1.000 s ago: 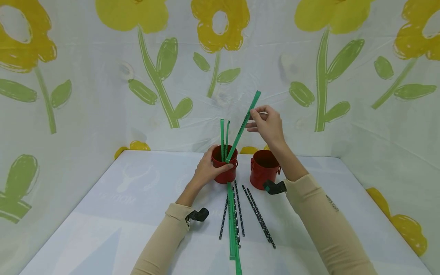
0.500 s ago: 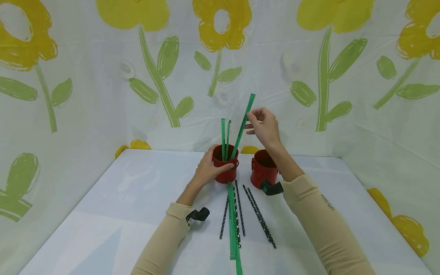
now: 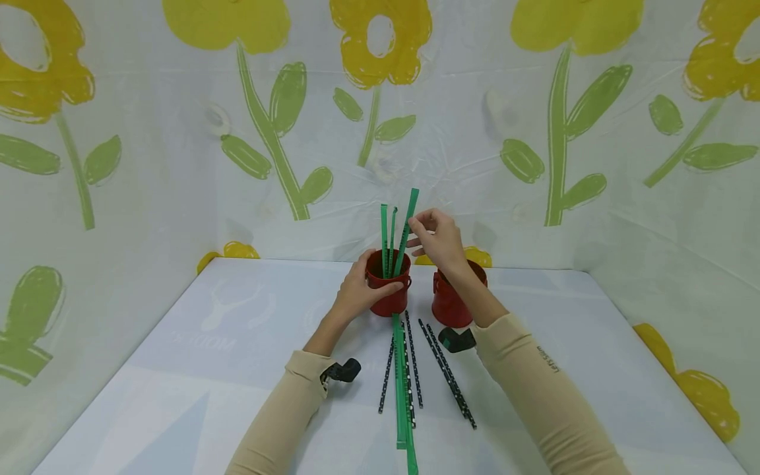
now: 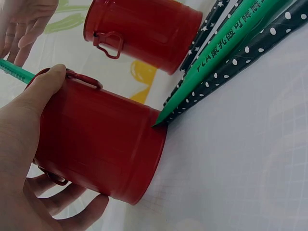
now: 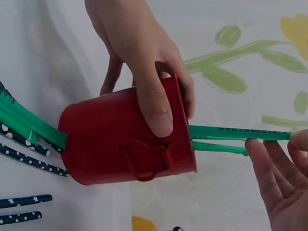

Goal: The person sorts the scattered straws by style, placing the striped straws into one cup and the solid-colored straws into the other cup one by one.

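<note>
My left hand [image 3: 359,293] grips a small red bucket [image 3: 388,305] near its rim, thumb in front and fingers behind. Several green wrapped straws [image 3: 384,231] stand in that bucket. Above it, my right hand [image 3: 438,241] pinches another green wrapped straw [image 3: 411,208] between thumb and forefinger. This straw leans a little to the right, with its lower end inside the bucket. In the right wrist view, the pinched straw [image 5: 231,132] runs out of the bucket's mouth to my fingertips. The straws' lower ends are hidden by the bucket wall.
A second red bucket [image 3: 448,307] stands to the right, partly behind my right forearm. On the white table [image 3: 178,369] lie long green wrapped straws [image 3: 401,389] and several black straws with white patterns [image 3: 446,369]. Flower-printed cloth hangs behind.
My right hand has moved down and left, lowering the green straw deeper into the bucket and bringing it more upright. The left hand has stayed in place on the bucket.
</note>
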Tool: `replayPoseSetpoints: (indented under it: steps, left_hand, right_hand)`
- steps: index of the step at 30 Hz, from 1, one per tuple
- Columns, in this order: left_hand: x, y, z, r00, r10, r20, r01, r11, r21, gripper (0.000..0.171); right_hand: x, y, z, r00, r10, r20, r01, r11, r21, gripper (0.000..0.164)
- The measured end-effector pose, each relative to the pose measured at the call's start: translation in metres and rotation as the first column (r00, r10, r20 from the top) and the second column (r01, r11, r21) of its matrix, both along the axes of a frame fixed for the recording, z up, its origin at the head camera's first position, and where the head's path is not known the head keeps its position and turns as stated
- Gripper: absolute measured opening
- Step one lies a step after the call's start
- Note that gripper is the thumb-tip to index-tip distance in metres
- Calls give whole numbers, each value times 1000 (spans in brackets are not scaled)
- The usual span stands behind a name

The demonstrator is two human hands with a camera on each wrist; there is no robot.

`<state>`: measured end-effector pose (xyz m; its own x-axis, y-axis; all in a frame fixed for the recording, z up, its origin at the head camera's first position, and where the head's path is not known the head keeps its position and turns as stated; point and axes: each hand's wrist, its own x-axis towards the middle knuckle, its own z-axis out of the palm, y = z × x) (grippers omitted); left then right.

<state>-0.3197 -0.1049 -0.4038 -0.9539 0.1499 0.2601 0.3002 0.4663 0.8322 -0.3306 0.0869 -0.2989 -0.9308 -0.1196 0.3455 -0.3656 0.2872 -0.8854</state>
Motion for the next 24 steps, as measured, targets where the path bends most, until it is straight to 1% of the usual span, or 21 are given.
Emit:
replayPoseSetpoints:
  steps: [6,14,24]
  left_hand:
    - [1,0,0,1000,0,2,0,1000,-7,84]
    - [0,0,0,1000,6,-5,-6,1000,-7,85]
    - [-1,0,0,1000,6,-1,-6,1000,-16,88]
  right_hand:
    - [0,-3,-4,1000,-14,2,14,1000,19,29]
    - [0,-2,-5,999,-43,1,43,999,33,31]
    - [6,4,-10,1000,-22,14,21,999,35,33]
